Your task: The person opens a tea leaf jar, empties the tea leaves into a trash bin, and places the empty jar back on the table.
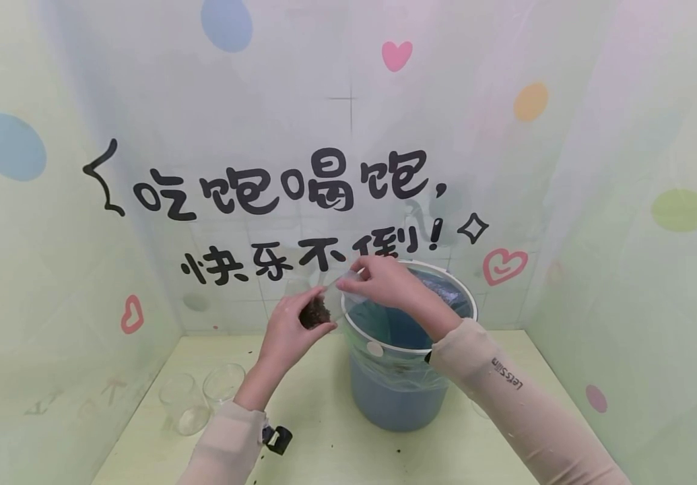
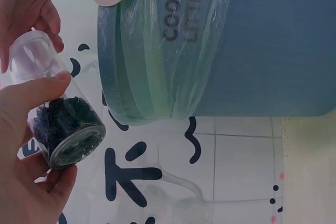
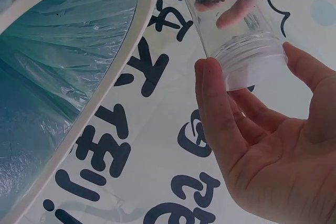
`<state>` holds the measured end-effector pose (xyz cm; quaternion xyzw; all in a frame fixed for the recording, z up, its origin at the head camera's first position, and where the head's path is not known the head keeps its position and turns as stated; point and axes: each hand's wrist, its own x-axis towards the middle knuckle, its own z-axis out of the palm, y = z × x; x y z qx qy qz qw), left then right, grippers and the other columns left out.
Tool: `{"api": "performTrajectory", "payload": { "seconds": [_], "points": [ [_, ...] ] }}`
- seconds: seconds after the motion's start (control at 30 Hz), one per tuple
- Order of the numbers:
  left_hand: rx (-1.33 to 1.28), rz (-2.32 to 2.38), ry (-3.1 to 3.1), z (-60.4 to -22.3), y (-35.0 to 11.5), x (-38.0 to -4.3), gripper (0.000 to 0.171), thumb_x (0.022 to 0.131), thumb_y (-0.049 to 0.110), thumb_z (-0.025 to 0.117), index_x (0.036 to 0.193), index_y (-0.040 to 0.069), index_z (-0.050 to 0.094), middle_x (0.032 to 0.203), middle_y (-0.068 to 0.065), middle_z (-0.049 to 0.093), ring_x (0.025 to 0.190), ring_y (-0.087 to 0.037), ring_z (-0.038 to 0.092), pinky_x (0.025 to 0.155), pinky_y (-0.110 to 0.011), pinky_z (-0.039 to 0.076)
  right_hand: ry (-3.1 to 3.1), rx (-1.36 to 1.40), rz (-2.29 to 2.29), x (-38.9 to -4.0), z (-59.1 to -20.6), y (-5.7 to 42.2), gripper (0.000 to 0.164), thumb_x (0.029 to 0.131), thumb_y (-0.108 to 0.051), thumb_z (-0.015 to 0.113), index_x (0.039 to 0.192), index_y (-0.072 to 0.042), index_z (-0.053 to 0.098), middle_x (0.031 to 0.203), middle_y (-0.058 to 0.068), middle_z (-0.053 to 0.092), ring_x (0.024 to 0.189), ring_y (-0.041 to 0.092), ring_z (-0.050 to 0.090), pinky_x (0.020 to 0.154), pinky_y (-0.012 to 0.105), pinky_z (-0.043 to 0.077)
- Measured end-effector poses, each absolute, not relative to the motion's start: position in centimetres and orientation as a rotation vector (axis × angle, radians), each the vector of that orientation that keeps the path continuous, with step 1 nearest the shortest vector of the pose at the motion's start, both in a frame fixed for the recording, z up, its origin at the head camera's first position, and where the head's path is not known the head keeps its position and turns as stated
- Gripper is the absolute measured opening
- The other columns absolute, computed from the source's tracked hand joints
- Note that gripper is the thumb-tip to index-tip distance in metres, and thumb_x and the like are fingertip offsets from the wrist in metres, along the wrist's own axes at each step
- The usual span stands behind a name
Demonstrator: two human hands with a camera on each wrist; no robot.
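A clear jar (image 2: 65,111) holds dark, crumbly dried material (image 2: 68,116) at its bottom end. My left hand (image 1: 290,323) grips the jar's body, thumb on one side and fingers on the other. The jar lies tilted in the air, its mouth end towards the right hand. With thumb and fingers on opposite sides, my right hand (image 1: 387,286) holds the clear lid (image 3: 252,59) at that end. Whether the lid is still threaded on cannot be told. Both hands are at the left rim of a blue bin (image 1: 399,401), above the table.
A transparent bag (image 1: 384,367) lines the bin and folds over its white rim (image 1: 475,306). Two clear glass jars (image 1: 183,404) stand at the table's left. Dark crumbs (image 1: 399,450) are scattered over the pale table (image 1: 318,417). A printed wall sheet (image 1: 300,121) rises behind.
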<state>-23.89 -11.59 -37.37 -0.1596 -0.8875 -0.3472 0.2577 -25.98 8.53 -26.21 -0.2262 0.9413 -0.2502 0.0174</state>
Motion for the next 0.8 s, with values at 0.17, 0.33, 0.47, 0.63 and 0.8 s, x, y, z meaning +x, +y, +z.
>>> {"api": "performTrajectory", "payload": {
  "seconds": [0.17,0.33,0.47,0.63,0.8],
  "points": [
    [-0.429,-0.940,-2.413,-37.47,-11.59,-23.84,0.065,0.075,0.026,0.087,0.135,0.015,0.062,0.121,-0.006,0.071,0.115,-0.032,0.059,0.097,-0.052,0.051,2.915,-0.754,-0.807,-25.97,-26.32,8.63,0.050,0.094,-0.042,0.065,0.131,-0.009,0.061,0.125,0.012,0.068,0.107,0.025,0.067,0.086,0.038,0.058],
    [-0.430,-0.939,-2.413,-37.57,-11.65,-23.81,0.066,0.075,0.027,0.087,0.135,0.015,0.062,0.120,-0.006,0.071,0.113,-0.031,0.060,0.096,-0.052,0.051,2.890,-0.824,-0.838,-25.95,-26.42,8.73,0.045,0.092,-0.034,0.069,0.129,-0.010,0.062,0.127,0.012,0.067,0.111,0.026,0.066,0.088,0.037,0.058],
    [-0.434,-0.933,-2.410,-37.69,-11.66,-23.81,0.066,0.075,0.027,0.088,0.135,0.015,0.062,0.120,-0.006,0.071,0.111,-0.030,0.060,0.094,-0.051,0.052,2.879,-0.862,-0.853,-25.88,-26.46,8.78,0.041,0.091,-0.027,0.071,0.128,-0.011,0.062,0.128,0.012,0.066,0.109,0.024,0.066,0.089,0.036,0.057],
    [-0.436,-0.940,-2.414,-37.81,-11.67,-23.77,0.066,0.075,0.026,0.087,0.135,0.015,0.062,0.120,-0.006,0.071,0.112,-0.030,0.060,0.095,-0.051,0.051,2.858,-0.901,-0.844,-25.87,-26.60,8.89,0.043,0.091,-0.026,0.070,0.131,-0.014,0.061,0.134,0.011,0.063,0.114,0.027,0.064,0.092,0.039,0.056],
    [-0.423,-0.950,-2.420,-37.90,-11.76,-23.68,0.066,0.076,0.026,0.087,0.136,0.015,0.061,0.121,-0.006,0.071,0.115,-0.032,0.059,0.096,-0.052,0.051,2.836,-0.822,-0.870,-25.88,-26.76,8.80,0.053,0.094,-0.040,0.066,0.140,-0.015,0.055,0.140,0.012,0.059,0.125,0.031,0.061,0.099,0.045,0.054]
  ]
}}
